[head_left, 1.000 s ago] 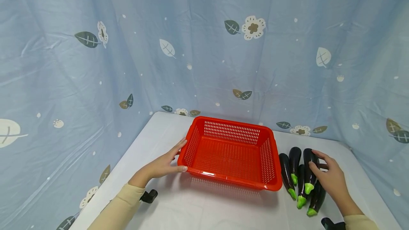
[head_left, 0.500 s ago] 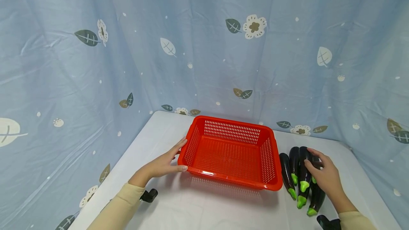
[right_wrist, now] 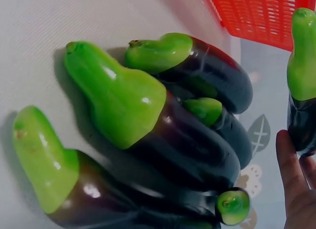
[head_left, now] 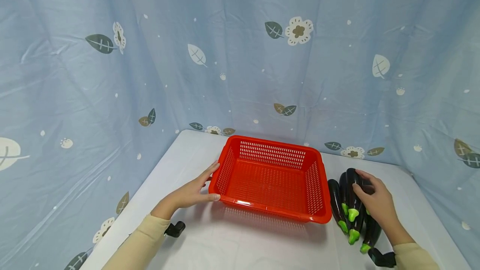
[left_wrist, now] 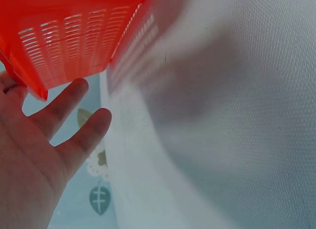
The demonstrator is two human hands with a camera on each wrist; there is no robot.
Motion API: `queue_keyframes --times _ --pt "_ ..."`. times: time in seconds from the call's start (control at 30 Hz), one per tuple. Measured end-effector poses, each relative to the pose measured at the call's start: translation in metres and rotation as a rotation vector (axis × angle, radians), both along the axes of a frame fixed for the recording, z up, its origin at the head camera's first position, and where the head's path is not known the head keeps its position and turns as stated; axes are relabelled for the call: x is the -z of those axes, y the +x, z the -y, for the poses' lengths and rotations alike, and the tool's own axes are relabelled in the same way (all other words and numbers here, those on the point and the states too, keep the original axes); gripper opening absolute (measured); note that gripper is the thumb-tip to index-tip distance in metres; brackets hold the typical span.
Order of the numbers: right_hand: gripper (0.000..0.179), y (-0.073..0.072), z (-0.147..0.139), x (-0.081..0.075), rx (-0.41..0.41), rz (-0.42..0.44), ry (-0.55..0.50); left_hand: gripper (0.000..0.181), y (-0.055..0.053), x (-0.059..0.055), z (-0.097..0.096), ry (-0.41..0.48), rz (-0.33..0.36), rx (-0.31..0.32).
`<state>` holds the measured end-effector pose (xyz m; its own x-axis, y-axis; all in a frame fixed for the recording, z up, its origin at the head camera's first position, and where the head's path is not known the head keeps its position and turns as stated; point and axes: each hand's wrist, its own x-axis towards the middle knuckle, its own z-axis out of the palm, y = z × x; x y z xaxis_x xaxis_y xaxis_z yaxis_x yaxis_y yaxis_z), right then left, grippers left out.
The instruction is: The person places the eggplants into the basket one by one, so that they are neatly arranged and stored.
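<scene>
A dark purple eggplant [head_left: 351, 199] with a green cap is held by its upper part between the thumb and fingers of my right hand [head_left: 378, 201]. In the right wrist view this eggplant [right_wrist: 302, 66] stands raised above the others, partly cut off by the frame edge. Below it several more eggplants [right_wrist: 182, 150] lie close together on the table. My left hand [head_left: 189, 193] rests at the left end of a red plastic basket [head_left: 268, 216], thumb at its front rim. In the left wrist view the fingers of that hand [left_wrist: 29, 155] are spread and fairly straight beside the basket wall.
The basket sits on a white table [head_left: 225, 249], just left of the eggplants. A blue curtain [head_left: 240, 74] with leaf and flower prints hangs behind the table and along its sides. Black camera mounts [head_left: 175, 230] show at both wrists.
My right hand has moved left with its eggplant, now over the other eggplants and nearer the basket. Another eggplant beneath it has come partly into view. The left hand and basket stay put.
</scene>
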<state>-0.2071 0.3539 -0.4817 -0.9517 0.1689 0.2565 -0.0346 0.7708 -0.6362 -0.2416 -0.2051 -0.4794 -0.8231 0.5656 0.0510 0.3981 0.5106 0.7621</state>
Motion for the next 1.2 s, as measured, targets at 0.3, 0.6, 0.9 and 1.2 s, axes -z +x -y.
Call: queue_keyframes --times 0.3,0.6,0.9,1.2 --pt "0.054 -0.008 0.002 -0.003 -0.027 -0.005 -0.005 0.102 0.001 -0.002 -0.003 -0.001 0.004 0.000" --pt "0.053 -0.015 0.005 -0.007 -0.056 -0.014 -0.018 0.101 0.000 -0.002 -0.005 -0.002 0.008 -0.010" --pt "0.053 -0.022 0.009 -0.013 -0.066 -0.006 -0.020 0.101 -0.002 0.000 -0.006 0.000 0.001 -0.013" --pt "0.052 -0.029 0.015 -0.018 -0.114 -0.031 -0.035 0.101 -0.002 0.000 -0.007 0.008 0.006 -0.011"
